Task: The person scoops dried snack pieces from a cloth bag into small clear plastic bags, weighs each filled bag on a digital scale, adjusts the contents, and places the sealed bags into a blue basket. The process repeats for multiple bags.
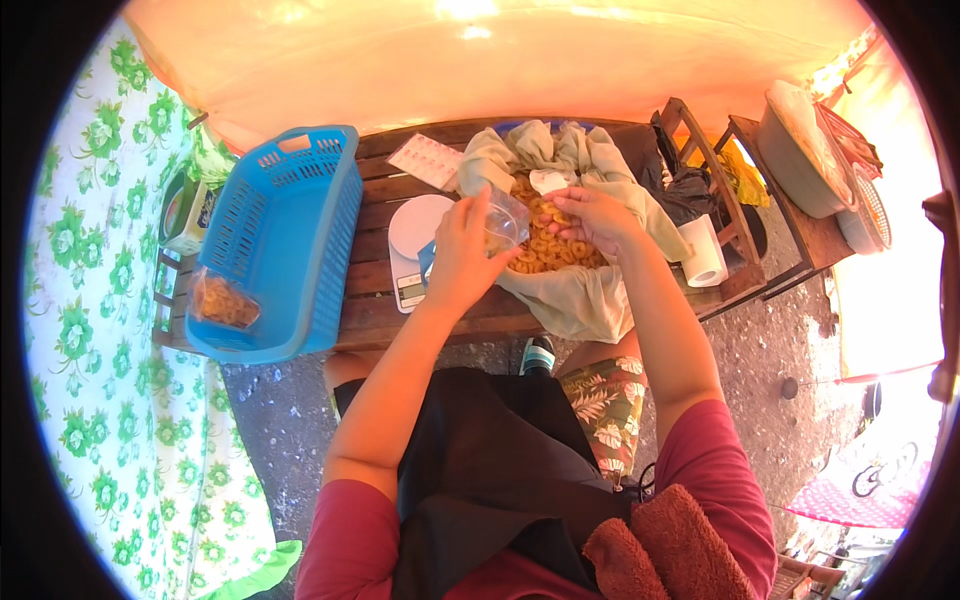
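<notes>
My left hand (464, 250) is closed on a clear plastic bag (508, 222), its opening toward the right. The bag hangs at the left side of a cloth-lined heap of orange-yellow ring-shaped snacks (560, 252). Over that heap is my right hand (598, 218), its fingers drawn together; what they hold, if anything, I cannot make out. A white object (549, 180), perhaps a scoop or cup, rests in the snacks just beyond the fingertips. Pale cloth (575, 300) drapes around the snacks. Beside my left hand stands a white kitchen scale (412, 232), partly covered by a blue item.
A blue plastic basket (330, 260) at left holds a filled snack bag (224, 302). On the slatted wooden table (372, 215) lie a printed card (425, 161) and a white paper roll (704, 250). Black plastic bags (682, 190) and a tub (800, 150) are at right.
</notes>
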Action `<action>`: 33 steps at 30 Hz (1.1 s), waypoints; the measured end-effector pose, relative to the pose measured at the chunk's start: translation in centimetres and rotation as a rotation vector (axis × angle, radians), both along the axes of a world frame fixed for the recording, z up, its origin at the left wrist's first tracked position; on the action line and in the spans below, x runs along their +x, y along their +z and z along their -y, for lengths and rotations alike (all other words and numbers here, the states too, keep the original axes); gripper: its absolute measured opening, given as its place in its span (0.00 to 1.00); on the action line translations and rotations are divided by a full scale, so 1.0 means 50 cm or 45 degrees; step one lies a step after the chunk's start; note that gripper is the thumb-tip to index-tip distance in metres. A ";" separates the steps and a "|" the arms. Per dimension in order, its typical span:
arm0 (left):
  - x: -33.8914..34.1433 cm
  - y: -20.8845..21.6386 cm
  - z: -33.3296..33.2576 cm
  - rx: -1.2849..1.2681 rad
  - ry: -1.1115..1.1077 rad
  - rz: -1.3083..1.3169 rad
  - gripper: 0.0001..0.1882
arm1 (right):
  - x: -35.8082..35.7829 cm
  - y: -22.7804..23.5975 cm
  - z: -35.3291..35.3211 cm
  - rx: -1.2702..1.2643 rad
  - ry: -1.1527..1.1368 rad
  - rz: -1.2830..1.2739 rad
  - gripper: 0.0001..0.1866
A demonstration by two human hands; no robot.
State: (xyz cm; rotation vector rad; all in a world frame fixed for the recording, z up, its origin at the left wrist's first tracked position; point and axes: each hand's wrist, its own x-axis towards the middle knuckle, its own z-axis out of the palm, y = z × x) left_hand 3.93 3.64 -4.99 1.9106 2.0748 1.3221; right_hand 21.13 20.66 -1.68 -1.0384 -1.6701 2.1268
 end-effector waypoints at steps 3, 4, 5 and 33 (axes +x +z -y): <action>0.002 0.008 -0.002 0.007 0.002 -0.038 0.47 | -0.025 0.051 0.024 0.303 0.062 -0.008 0.15; 0.003 0.010 -0.003 -0.007 0.007 -0.043 0.47 | -0.038 0.069 0.032 0.423 0.101 0.007 0.15; 0.004 0.013 -0.003 -0.019 0.009 -0.040 0.47 | -0.051 0.087 0.040 0.539 0.124 0.051 0.15; -0.017 -0.002 0.014 0.062 0.065 0.109 0.47 | 0.010 -0.125 -0.049 0.346 0.376 0.396 0.16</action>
